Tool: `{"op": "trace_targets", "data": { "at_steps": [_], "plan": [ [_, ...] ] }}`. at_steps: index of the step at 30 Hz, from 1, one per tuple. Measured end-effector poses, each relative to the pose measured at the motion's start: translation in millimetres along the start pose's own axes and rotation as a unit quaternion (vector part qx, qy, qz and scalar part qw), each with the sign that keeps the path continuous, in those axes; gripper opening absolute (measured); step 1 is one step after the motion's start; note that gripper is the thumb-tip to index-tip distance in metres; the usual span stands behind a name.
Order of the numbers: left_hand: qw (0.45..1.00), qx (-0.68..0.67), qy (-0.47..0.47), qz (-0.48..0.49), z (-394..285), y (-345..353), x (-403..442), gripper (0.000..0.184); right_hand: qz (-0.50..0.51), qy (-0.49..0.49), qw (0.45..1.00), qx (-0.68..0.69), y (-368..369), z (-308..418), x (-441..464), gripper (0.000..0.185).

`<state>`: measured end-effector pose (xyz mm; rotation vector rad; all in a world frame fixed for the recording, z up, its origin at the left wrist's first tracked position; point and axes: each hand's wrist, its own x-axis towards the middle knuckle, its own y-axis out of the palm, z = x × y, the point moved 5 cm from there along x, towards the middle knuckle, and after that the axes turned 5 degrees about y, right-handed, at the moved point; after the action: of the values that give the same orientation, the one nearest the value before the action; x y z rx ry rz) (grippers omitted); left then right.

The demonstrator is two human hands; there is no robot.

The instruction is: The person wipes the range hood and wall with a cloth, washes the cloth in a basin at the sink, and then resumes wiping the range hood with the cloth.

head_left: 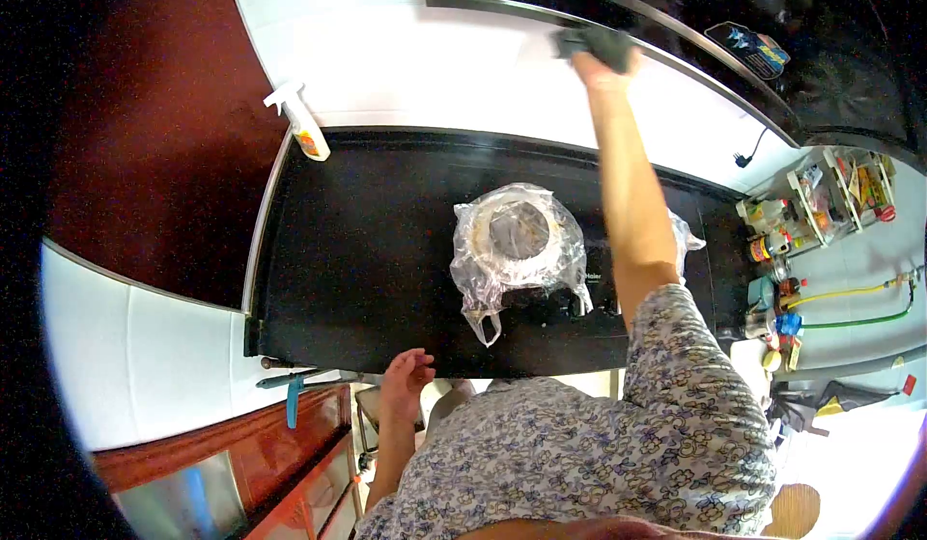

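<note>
My right hand (608, 72) is raised to the white wall under the range hood, its fingers wrapped round a dark cloth (606, 46) pressed at the wall's upper part. Low at the counter's front edge is my left hand (409, 371), fingers curled, touching nothing that I can make out. Between the two hands, a clear plastic bag (476, 294) covers a round burner (521, 231) on the black stove top. Behind my right forearm, part of a second plastic bag (688, 241) shows.
A spray bottle (307, 130) stands at the counter's back left corner. The dark range hood (676, 19) overhangs the wall. Jars and bottles (771, 246) crowd the right end, near a rack (835, 193) and a yellow hose (840, 296). A plug (743, 160) hangs on the wall.
</note>
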<state>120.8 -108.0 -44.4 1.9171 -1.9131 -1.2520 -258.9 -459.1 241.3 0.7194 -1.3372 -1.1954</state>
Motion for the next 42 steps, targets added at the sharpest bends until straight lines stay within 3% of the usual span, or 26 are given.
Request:
{"op": "trace_targets", "data": {
  "at_steps": [1, 3, 4, 7, 8, 11, 15, 17, 20, 26, 30, 33, 34, 37, 39, 40, 42],
  "plan": [
    [1.000, -0.001, -0.001, -0.014, 0, -4, -5, 0.022, 0.121, 0.076, 0.990, -0.017, -7, -34, 9, 0.043],
    [0.999, 0.001, -0.004, -0.038, -1, -8, -14, 0.022, -0.118, 0.055, 0.991, -0.016, 10, -109, 8, 0.051],
    [0.999, 0.004, 0.003, -0.047, 0, -13, -17, 0.023, -0.167, 0.105, 0.975, 0.104, 33, -143, -3, 0.056],
    [0.997, 0.008, 0.015, -0.082, -4, -17, -24, 0.025, -0.137, 0.080, 0.978, 0.133, 32, -184, 35, 0.059],
    [0.997, 0.010, 0.034, -0.074, -8, -12, -27, 0.024, -0.200, 0.085, 0.966, 0.138, 25, -186, 43, 0.062],
    [0.998, 0.001, 0.015, -0.068, 0, -25, -27, 0.024, -0.150, 0.111, 0.969, 0.160, 55, -168, 26, 0.063],
    [0.997, 0.010, 0.011, -0.072, 3, -11, -33, 0.023, -0.144, 0.125, 0.973, 0.129, 68, -108, 9, 0.063],
    [0.998, 0.028, 0.012, -0.052, 7, -3, -28, 0.022, -0.269, 0.151, 0.944, 0.118, 45, -63, 7, 0.066],
    [0.997, 0.068, 0.015, -0.017, 18, 24, -17, 0.021, -0.219, 0.128, 0.963, 0.089, 45, 24, -2, 0.067],
    [0.995, 0.078, -0.021, 0.053, 56, 118, 11, 0.022, -0.120, -0.008, 0.993, 0.013, 21, 212, -8, 0.066],
    [0.993, 0.065, -0.058, 0.076, 92, 163, 4, 0.022, -0.064, -0.095, 0.993, 0.007, -3, 274, -24, 0.066],
    [0.994, 0.036, -0.077, 0.068, 111, 165, -2, 0.022, -0.028, -0.128, 0.991, 0.026, -20, 261, -40, 0.067],
    [0.995, 0.033, -0.077, 0.063, 114, 159, -2, 0.022, -0.050, -0.129, 0.990, 0.040, -9, 246, -50, 0.050],
    [0.996, 0.022, -0.071, 0.051, 114, 136, -3, 0.023, -0.075, -0.061, 0.973, 0.211, -34, 198, -44, 0.048],
    [0.997, 0.014, -0.053, 0.046, 104, 116, -2, 0.024, -0.066, -0.007, 0.985, 0.160, -49, 149, -34, 0.045],
    [0.998, 0.008, -0.042, 0.039, 98, 105, -3, 0.024, -0.072, 0.022, 0.988, 0.137, -49, 116, -30, 0.033],
    [0.999, -0.004, -0.022, 0.023, 86, 86, -2, 0.025, -0.114, 0.031, 0.992, -0.037, -30, 49, -33, 0.023]
  ]
}}
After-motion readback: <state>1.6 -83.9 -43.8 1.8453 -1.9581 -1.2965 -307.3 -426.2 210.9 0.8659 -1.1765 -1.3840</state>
